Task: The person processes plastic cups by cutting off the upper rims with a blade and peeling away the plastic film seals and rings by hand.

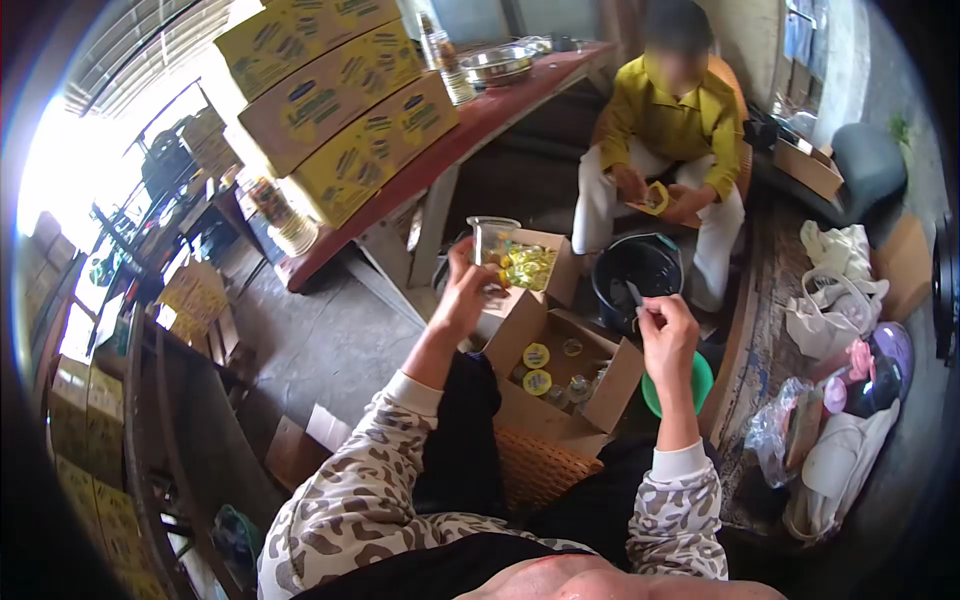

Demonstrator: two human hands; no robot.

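My left hand (466,292) is wrapped round a clear plastic cup (494,238), held up above the boxes. Between the fingertips of my right hand (668,325) is a small, thin, pale strip (634,293), near the black bucket (612,262); its kind is too small to tell. Below and between my hands stands an open cardboard box (612,392) with several clear containers in it, some with yellow round lids (537,382). Just behind it, a second cardboard box (563,268) is filled with yellow-green pieces (528,266).
Opposite me sits a person in a yellow top (665,130), holding something yellow. A green basin (700,385) is by my right forearm. Yellow cartons (340,110) are stacked on a red bench (400,190) at left. Bags (830,310) lie at right.
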